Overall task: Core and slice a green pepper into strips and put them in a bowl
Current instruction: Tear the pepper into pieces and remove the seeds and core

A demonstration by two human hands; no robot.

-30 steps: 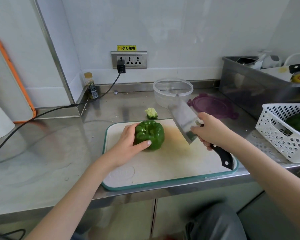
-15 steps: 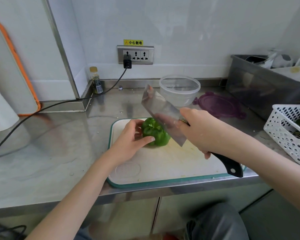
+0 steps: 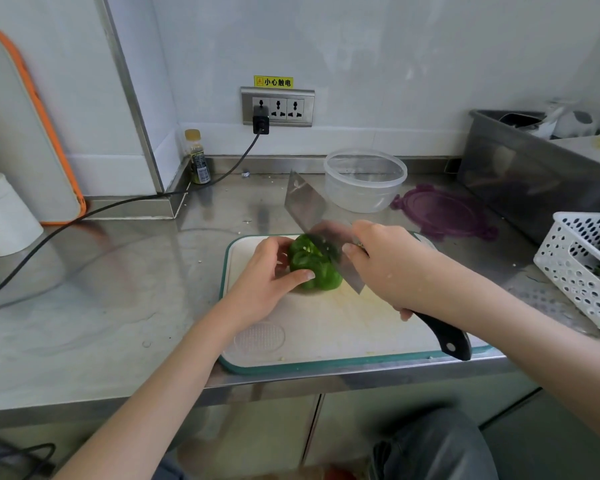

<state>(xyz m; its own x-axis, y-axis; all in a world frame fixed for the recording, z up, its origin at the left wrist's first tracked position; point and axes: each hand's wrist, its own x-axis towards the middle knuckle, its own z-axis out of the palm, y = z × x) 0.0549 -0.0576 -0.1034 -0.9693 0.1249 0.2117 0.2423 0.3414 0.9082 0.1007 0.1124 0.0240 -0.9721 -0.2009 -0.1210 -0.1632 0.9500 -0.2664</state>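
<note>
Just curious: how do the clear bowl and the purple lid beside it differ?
The bowl is clear, deep and stands upright; the lid is purple, opaque and lies flat. The bowl sits nearer the knife; the lid lies to its right. Both are round and rest on the steel counter.

Pepper [image 3: 314, 268] on cutting board [image 3: 326, 327] at worktop [image 3: 101, 306] front edge. Bowl [image 3: 365, 180] behind board at 12 o'clock, lid [image 3: 444, 211] to bowl's 3, basket [image 3: 582, 268] at board's 3, bottle [image 3: 197, 157] at 10.

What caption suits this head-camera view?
Left hand steadies a green bell pepper while right hand presses a steel cleaver into it.
</note>
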